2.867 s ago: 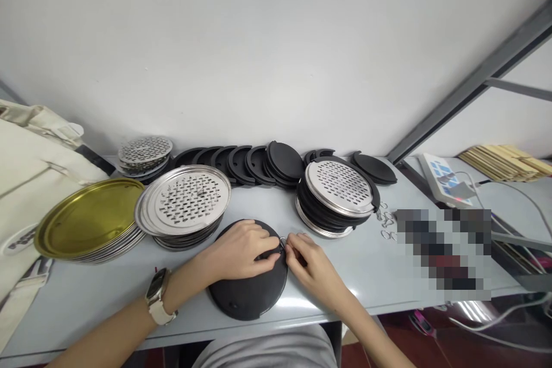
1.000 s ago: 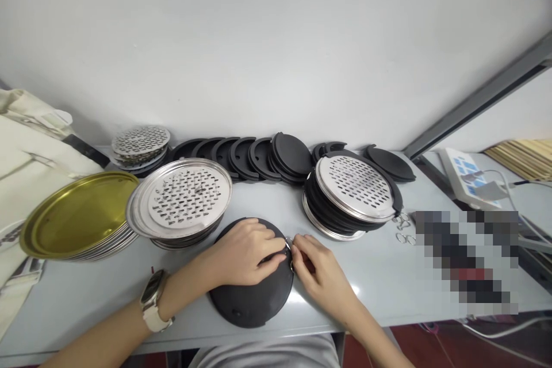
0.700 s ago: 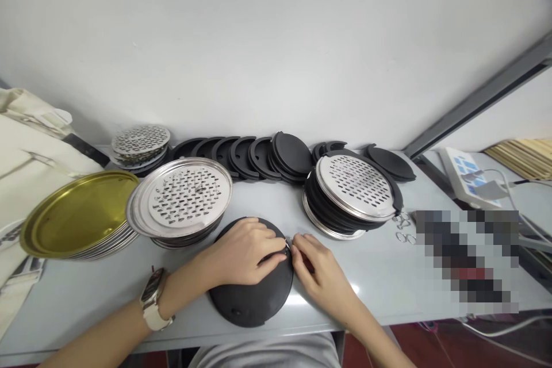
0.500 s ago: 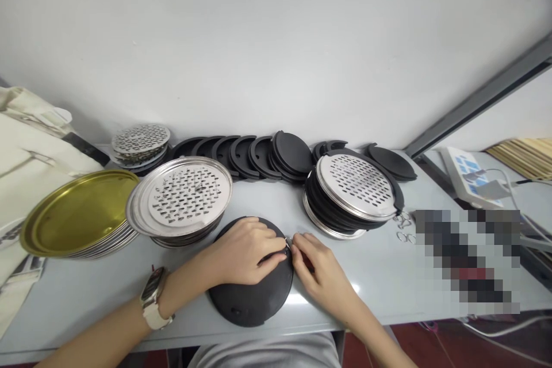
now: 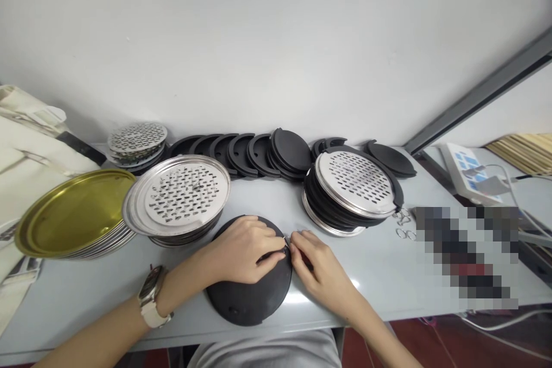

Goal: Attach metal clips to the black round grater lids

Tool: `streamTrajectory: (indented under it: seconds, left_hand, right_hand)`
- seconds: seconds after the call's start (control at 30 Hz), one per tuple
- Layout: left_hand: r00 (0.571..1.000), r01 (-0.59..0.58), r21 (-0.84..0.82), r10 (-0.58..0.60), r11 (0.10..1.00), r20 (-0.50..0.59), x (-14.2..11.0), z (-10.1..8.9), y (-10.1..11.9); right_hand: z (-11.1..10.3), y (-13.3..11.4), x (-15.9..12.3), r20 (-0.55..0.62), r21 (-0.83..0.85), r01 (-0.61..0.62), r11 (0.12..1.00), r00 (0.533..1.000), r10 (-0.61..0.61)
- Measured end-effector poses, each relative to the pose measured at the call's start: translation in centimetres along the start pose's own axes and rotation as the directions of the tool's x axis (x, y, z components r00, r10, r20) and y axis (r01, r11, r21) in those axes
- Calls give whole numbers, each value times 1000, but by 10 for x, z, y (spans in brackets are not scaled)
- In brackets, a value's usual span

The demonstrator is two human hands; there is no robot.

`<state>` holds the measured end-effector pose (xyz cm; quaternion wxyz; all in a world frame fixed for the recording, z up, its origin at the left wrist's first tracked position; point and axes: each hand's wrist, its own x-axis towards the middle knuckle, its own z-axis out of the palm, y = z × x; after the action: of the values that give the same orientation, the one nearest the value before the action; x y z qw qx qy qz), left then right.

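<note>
One ring (image 5: 286, 241) seems mid-fitting to the disc (image 5: 254, 305) — left fingers (image 5: 273, 261) clamp its edge, right fingers (image 5: 299, 259) the ring — next likely needs steady pressure

The left hand (image 5: 248, 250) partly hides the black disc (image 5: 254, 306) (the metal piece (image 5: 287, 241) at its rim is indistinct).

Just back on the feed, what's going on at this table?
A person is working bare-handed. The left hand rests over a black disc, fingertips at its right edge. The right hand meets it there; a small metal piece shows between the hands, mostly hidden. Beyond stands a stack of black discs topped by a perforated metal plate.
</note>
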<state>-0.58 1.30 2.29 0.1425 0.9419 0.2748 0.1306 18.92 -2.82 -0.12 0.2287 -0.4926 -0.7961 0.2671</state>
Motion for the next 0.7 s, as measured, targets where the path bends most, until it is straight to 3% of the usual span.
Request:
streamTrajectory:
  seconds: [0.7]
  left_hand:
    - [1000,2,-3,-2,1000,30,1,-2,0]
  right_hand:
    - [0,2,-1,22,1,44,999,999,-44]
